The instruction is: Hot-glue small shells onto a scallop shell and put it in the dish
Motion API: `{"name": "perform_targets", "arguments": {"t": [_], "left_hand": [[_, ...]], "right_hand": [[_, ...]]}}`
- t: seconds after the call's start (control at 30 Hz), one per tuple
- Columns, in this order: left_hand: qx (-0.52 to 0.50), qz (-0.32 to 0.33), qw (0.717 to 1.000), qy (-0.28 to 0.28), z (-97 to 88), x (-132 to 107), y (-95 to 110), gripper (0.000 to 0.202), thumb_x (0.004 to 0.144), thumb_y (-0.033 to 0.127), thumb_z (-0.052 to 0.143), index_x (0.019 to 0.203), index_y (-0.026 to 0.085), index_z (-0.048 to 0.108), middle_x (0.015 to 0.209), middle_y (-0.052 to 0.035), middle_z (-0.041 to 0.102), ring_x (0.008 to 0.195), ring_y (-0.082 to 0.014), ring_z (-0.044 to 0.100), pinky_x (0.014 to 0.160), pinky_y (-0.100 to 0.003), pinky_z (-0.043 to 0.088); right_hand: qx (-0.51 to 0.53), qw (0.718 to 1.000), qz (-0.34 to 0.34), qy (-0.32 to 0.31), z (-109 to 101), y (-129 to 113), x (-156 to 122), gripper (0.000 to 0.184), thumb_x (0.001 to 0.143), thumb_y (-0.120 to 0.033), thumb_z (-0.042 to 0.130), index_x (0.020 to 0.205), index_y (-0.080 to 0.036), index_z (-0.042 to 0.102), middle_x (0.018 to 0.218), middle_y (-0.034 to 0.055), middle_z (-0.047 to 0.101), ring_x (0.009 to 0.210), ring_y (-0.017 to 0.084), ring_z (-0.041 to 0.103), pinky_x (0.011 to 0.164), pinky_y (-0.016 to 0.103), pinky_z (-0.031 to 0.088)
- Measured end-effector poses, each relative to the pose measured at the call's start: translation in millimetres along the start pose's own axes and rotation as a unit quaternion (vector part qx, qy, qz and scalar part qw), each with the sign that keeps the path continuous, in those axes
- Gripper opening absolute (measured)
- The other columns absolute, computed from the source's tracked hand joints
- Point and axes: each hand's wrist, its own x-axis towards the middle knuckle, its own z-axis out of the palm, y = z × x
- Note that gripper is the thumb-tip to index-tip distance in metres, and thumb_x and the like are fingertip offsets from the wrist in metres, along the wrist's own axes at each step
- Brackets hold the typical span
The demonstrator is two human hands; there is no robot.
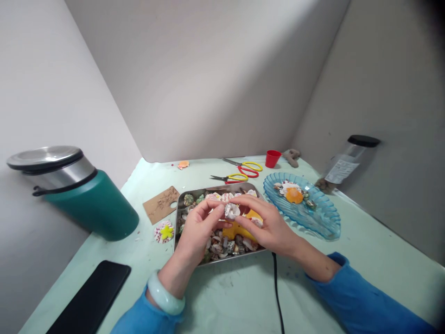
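Observation:
Between the fingertips of both hands is a small whitish seashell (pixel 232 211), held above a metal tray (pixel 222 260). My left hand (pixel 203 225) pinches its left side with thumb and fingers. On the other side my right hand (pixel 266 222) grips it between thumb and forefinger. Below the hands the tray is filled with shells (pixel 217 246) of several colours, spotted and greenish ones among them. A yellow piece (pixel 239 232), partly hidden by my right hand, lies among them. The underside of the held shell is hidden.
Left stand a green tumbler (pixel 93 204), a brown card (pixel 160 205), a round piece with a yellow star (pixel 167 232) and a black phone-like slab (pixel 92 299). Behind lie scissors (pixel 238 177) and a red cup (pixel 273 159). Right are a blue plate (pixel 330 227), a jar (pixel 344 164) and a black cable (pixel 277 292).

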Motion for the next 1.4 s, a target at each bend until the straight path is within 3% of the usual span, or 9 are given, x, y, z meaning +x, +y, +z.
{"name": "perform_targets", "arguments": {"t": [0.27, 0.4, 0.5, 0.63, 0.9, 1.2, 1.4], "left_hand": [[0.001, -0.023, 0.999, -0.031, -1.4, 0.0, -0.3, 0.025, 0.077, 0.034, 0.074, 0.092, 0.015, 0.066, 0.084, -0.0037, 0.071, 0.065, -0.0119, 0.066, 0.067, -0.026, 0.054], [0.011, -0.02, 0.999, -0.03, -2.1, 1.0, -1.8, 0.026, 0.078, 0.035, 0.073, 0.092, 0.014, 0.066, 0.08, -0.0041, 0.071, 0.064, -0.012, 0.065, 0.067, -0.025, 0.054], [0.01, -0.01, 1.0, -0.02, -2.4, 1.0, -1.8, 0.025, 0.077, 0.035, 0.074, 0.09, 0.015, 0.066, 0.077, -0.0018, 0.069, 0.062, -0.0109, 0.064, 0.065, -0.025, 0.054], [0.01, -0.008, 1.0, -0.015, -2.0, 0.4, -0.9, 0.024, 0.077, 0.035, 0.074, 0.086, 0.015, 0.065, 0.076, -0.0005, 0.068, 0.061, -0.0102, 0.064, 0.065, -0.024, 0.054], [0.006, 0.011, 1.0, -0.029, 0.0, 0.2, -2.1, 0.021, 0.081, 0.035, 0.07, 0.082, 0.014, 0.066, 0.079, -0.0013, 0.065, 0.072, -0.0117, 0.061, 0.068, -0.026, 0.057], [0.051, 0.036, 0.998, -0.012, -2.1, 0.1, -2.0, 0.02, 0.081, 0.032, 0.07, 0.092, 0.016, 0.069, 0.094, -0.0035, 0.068, 0.083, -0.0145, 0.063, 0.073, -0.028, 0.057], [0.12, 0.093, 0.988, 0.0, -1.6, -0.2, -3.6, 0.015, 0.082, 0.028, 0.067, 0.091, 0.017, 0.068, 0.091, -0.0041, 0.069, 0.081, -0.0151, 0.064, 0.073, -0.027, 0.054]], "right_hand": [[0.096, 0.992, 0.078, -0.016, -0.7, 0.6, -0.8, 0.031, 0.094, -0.022, 0.051, 0.125, -0.022, 0.056, 0.119, 0.0072, 0.068, 0.105, 0.02, 0.066, 0.092, 0.035, 0.052], [0.19, 0.974, 0.124, -0.027, -0.4, -1.6, 0.4, 0.028, 0.096, -0.029, 0.051, 0.122, -0.022, 0.056, 0.12, 0.0085, 0.068, 0.109, 0.021, 0.066, 0.091, 0.034, 0.053], [0.192, 0.969, 0.149, -0.04, -0.4, -1.9, 1.5, 0.028, 0.095, -0.03, 0.052, 0.121, -0.021, 0.057, 0.117, 0.0078, 0.069, 0.105, 0.021, 0.067, 0.088, 0.033, 0.054], [0.117, 0.982, 0.135, -0.056, -1.0, -1.6, 3.1, 0.025, 0.094, -0.03, 0.054, 0.115, -0.021, 0.065, 0.112, 0.0056, 0.071, 0.1, 0.02, 0.066, 0.088, 0.031, 0.051], [0.058, 0.992, 0.1, -0.045, 1.6, -2.2, 1.6, 0.028, 0.091, -0.03, 0.059, 0.116, -0.019, 0.065, 0.107, 0.0056, 0.071, 0.091, 0.019, 0.066, 0.079, 0.029, 0.051], [0.036, 0.996, 0.07, -0.029, 2.4, 3.6, 0.2, 0.032, 0.091, -0.022, 0.059, 0.123, -0.022, 0.061, 0.108, 0.0049, 0.07, 0.087, 0.016, 0.064, 0.073, 0.025, 0.051], [0.032, 0.997, 0.052, -0.038, -0.2, 2.2, 0.3, 0.033, 0.09, -0.019, 0.061, 0.123, -0.02, 0.06, 0.107, 0.0055, 0.07, 0.083, 0.015, 0.063, 0.077, 0.027, 0.05]]}}
